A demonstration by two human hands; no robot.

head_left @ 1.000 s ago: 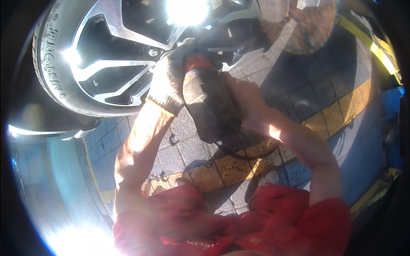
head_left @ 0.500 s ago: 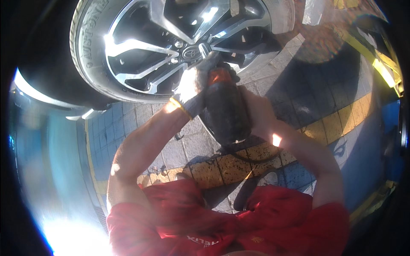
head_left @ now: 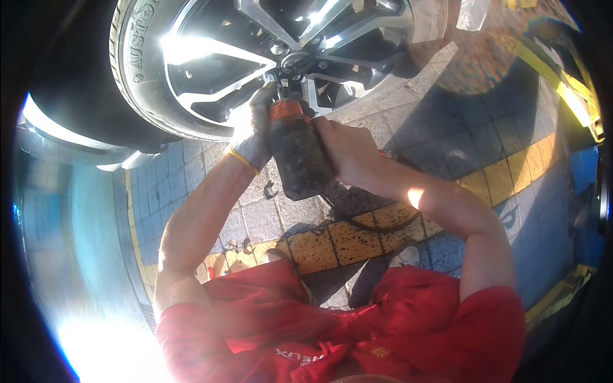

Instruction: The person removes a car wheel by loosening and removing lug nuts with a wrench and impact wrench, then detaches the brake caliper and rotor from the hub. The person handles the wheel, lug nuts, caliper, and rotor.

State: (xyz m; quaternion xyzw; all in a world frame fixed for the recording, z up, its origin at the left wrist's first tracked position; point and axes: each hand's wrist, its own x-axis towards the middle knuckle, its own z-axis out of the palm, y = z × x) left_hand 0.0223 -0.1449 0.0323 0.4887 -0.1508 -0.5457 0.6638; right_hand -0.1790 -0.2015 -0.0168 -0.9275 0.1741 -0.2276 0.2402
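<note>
An impact wrench (head_left: 295,156), black with an orange-red nose, is held between my hands, its socket (head_left: 279,89) pointing into the wheel just left of the centre cap (head_left: 297,62). My left hand (head_left: 252,131), in a pale work glove, closes around the front of the wrench and the socket. My right hand (head_left: 350,150), bare, wraps the wrench's right side; the handle and trigger are hidden. The silver and black alloy wheel (head_left: 223,59) carries a grey tyre (head_left: 142,73). Whether the socket is seated on a nut is hard to see.
A dark hose (head_left: 383,228) curves from the wrench across the paved floor (head_left: 265,220). A yellow painted band (head_left: 338,246) crosses the paving. Yellow metal framework (head_left: 562,89) stands at the right. Dark car bodywork (head_left: 70,115) lies left of the tyre.
Both hands and the impact wrench have moved left and slightly up in the picture. The socket has shifted from right of the centre cap to its left.
</note>
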